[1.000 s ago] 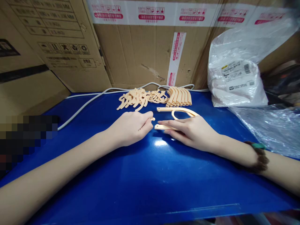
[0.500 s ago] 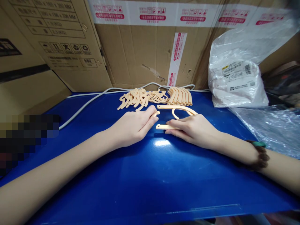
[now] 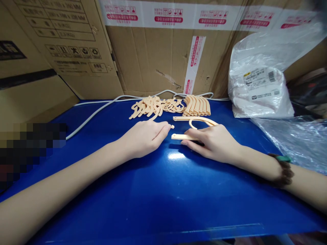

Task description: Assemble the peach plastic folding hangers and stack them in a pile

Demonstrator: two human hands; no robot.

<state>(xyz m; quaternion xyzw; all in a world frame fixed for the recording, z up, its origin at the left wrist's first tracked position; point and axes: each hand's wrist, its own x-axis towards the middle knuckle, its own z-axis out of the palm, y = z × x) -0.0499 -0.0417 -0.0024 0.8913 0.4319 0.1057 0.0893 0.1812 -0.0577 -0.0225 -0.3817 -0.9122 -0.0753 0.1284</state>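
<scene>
My left hand (image 3: 146,137) is closed in a pinch around a small cream plastic piece (image 3: 173,127); just its knobbed tip pokes out past the fingertips. Facing it, my right hand (image 3: 212,141) grips cream plastic arms joined with a curved strip. The lower arm (image 3: 178,136) lies between thumb and fingers, with a small hole at its end. Beyond it extends the upper arm (image 3: 181,118), and the curved strip (image 3: 192,123) loops between the two. A narrow gap separates the left piece from the right-hand part. The fingers hide most of both parts.
Behind the hands, cream pieces lie in piles: curved hooks (image 3: 148,107), ring-like parts (image 3: 173,105) and a row of bent flat arms (image 3: 196,105). A white cable (image 3: 94,119) runs along the back of the blue table (image 3: 163,197). Cardboard boxes (image 3: 153,58) and a plastic bag (image 3: 260,85) stand behind.
The piece in my left hand has turned and sits slightly lower, showing a knobbed tip. My right hand keeps its hold, nearly still. The whole view has shifted a little.
</scene>
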